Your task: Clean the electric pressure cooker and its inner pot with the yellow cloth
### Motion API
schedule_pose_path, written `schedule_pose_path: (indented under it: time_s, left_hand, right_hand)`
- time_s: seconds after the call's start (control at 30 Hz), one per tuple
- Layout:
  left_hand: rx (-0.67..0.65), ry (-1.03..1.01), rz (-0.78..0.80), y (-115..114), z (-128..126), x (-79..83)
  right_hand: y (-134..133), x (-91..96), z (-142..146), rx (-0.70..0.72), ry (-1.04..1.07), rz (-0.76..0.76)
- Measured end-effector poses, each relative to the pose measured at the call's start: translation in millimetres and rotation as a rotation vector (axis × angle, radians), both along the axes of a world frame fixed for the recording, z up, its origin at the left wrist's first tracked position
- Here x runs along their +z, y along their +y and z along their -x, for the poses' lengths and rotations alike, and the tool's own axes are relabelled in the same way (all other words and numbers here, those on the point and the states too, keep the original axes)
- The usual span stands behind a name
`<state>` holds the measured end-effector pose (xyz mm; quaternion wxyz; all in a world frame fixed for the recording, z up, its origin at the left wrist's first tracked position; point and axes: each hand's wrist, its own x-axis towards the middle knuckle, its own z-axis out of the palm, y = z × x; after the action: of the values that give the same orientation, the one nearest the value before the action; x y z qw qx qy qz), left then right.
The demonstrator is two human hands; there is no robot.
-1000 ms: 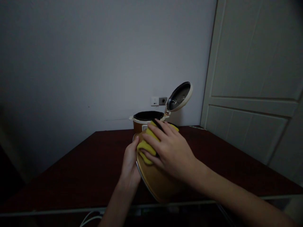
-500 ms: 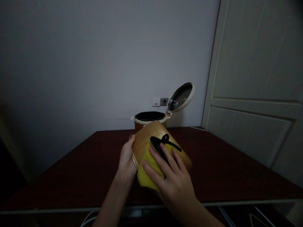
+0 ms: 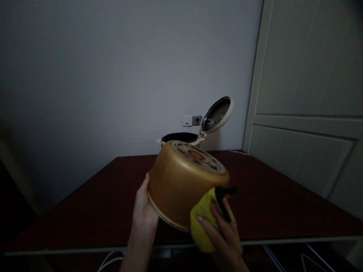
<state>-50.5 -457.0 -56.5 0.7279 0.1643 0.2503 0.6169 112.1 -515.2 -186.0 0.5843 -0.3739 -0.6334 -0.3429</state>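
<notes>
A gold-coloured inner pot [image 3: 181, 179] is held upside down and tilted above the dark red table [image 3: 93, 204], its patterned base facing up and away. My left hand [image 3: 143, 211] grips its rim at the lower left, fingers hidden behind the rim. My right hand [image 3: 224, 236] presses a yellow cloth [image 3: 202, 219] with a black strap against the pot's lower right side. Behind the pot stands a rice cooker [image 3: 181, 139] with its lid [image 3: 217, 114] swung open and its dark cavity showing.
A pale wall rises behind the table, with a wall socket [image 3: 191, 120] just left of the cooker's lid. A panelled door [image 3: 306, 102] fills the right side. White cables [image 3: 109, 260] hang below the table's front edge.
The pot has turned from side-on to base-up and lifted a little. My right hand with the cloth has slid from the top of the pot's side down to its lower right.
</notes>
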Motion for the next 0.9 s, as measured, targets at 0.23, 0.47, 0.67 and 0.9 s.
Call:
schedule_pose_path:
  time_s: [0.23,0.47,0.67,0.9]
  left_hand:
    - [0.012,-0.091,-0.076,7,7,-58.3]
    - [-0.160,-0.064,-0.212,23,33,-100.6]
    - [-0.006,0.251,-0.246,19,50,-99.9]
    - [0.413,0.304,-0.154,6,39,-68.8]
  right_hand:
    - [46,8.6,-22,0.314,1.154,0.304]
    - [81,45.5,-51,1.080,1.423,0.518]
    - [84,65.6,-71,1.155,1.278,0.592]
    - [77,93.1,-85,1.231,0.952,0.761]
